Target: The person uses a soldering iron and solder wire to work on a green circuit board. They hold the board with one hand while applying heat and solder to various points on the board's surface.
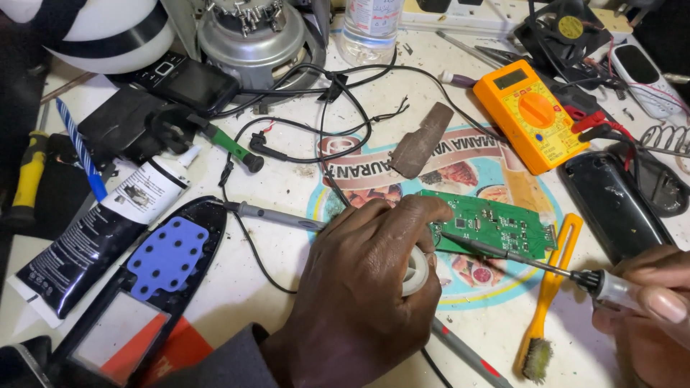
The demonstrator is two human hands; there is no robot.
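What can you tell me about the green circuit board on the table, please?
The green circuit board is a flat rectangle lying on the white table, over a round printed picture. Small dark chips and silvery solder points dot its top, with metal connectors at its right edge. The left hand, holding a white roll, covers its left end with the fingertips. The thin metal tip of the tool held by the right hand rests on its lower left part.

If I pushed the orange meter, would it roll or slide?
The orange meter looks flat and boxy, lying on its back, so it would probably slide, not roll. Its red and black leads trail off beside it and would likely drag or snag. It looks like a solid plastic case, so probably stiff.
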